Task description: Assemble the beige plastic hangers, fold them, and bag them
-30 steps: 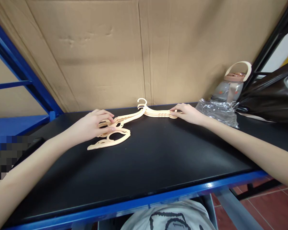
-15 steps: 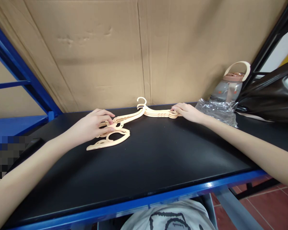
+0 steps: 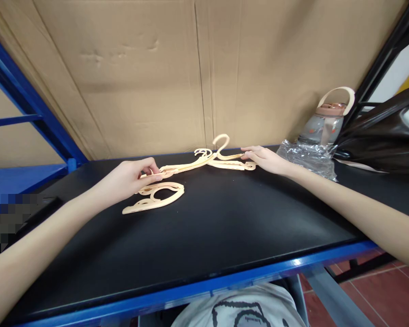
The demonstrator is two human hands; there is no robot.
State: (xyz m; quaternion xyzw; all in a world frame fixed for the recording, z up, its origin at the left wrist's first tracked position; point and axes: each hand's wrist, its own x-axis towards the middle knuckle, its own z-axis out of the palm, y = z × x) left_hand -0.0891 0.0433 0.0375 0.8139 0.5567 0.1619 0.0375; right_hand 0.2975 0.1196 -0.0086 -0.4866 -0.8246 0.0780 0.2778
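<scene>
Several cream plastic hangers lie stacked near the back of a black tabletop (image 3: pixel 204 236). My left hand (image 3: pixel 129 179) pinches the left end of the top hanger (image 3: pixel 221 147), and my right hand (image 3: pixel 264 160) grips its right end. That hanger is lifted slightly off the stack (image 3: pixel 231 165), its hook standing up above the others. A separate folded cream hanger piece (image 3: pixel 157 197) lies flat on the table just in front of my left hand.
A cardboard wall stands behind the table. At the back right sit crumpled clear plastic (image 3: pixel 308 156), a clear water jug with a cream handle (image 3: pixel 327 120) and a black bag (image 3: pixel 381 141). Blue shelf frame bars (image 3: pixel 30 104) rise at the left.
Both hands have raised the top hanger off the stack; its hook now stands higher and further right. The left hand's fingers have closed into a pinch.
</scene>
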